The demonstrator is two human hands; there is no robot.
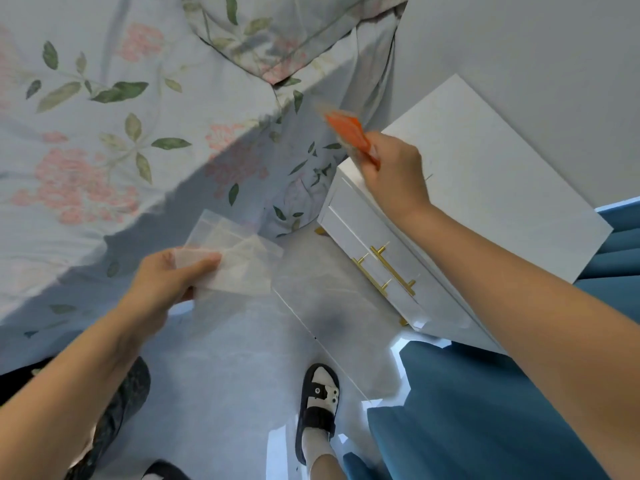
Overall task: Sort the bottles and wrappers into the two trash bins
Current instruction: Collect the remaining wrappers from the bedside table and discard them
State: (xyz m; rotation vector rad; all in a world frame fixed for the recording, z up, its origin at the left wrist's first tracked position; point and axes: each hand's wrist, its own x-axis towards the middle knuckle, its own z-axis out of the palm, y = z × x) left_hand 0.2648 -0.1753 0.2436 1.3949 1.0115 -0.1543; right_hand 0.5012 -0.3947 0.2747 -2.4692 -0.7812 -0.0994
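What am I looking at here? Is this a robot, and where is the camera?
No robot: a person wears one camera on the head, looking down at their own arms. The left hand pinches a clear plastic wrapper. The right hand grips an orange wrapper, blurred, above a white nightstand with gold handles. To the left is a bed with a flowered sheet; to the right, a blue curtain. Below, a foot wears a black sandal. No trash bins or bottles are in view.
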